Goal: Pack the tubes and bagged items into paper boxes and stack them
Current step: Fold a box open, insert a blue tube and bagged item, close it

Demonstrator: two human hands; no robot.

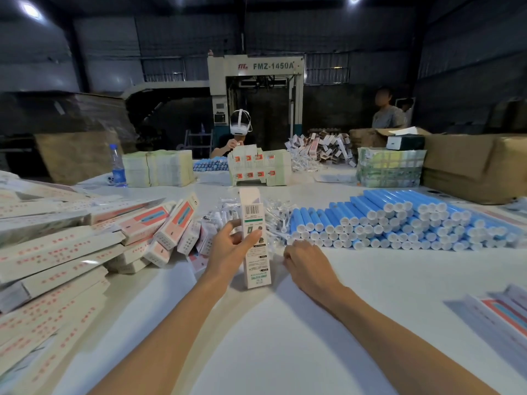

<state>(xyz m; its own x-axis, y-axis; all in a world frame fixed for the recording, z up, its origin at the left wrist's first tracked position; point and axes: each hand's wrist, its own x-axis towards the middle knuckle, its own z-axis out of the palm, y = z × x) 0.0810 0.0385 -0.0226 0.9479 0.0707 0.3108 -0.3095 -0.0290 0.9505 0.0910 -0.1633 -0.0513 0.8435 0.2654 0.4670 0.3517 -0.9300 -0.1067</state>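
My left hand grips a tall white paper box with a barcode, held upright with its lower end on the white table. My right hand rests on the table just right of the box, fingers curled toward a heap of clear bagged items behind it; whether it pinches a bag is hidden. A big stack of blue tubes with white caps lies to the right. Filled pink-and-white boxes are piled to the left.
Flat unfolded box blanks cover the left side, and more lie at the right edge. Across the table a person wearing a headset works among stacked blanks. A water bottle and brown cartons stand at the back.
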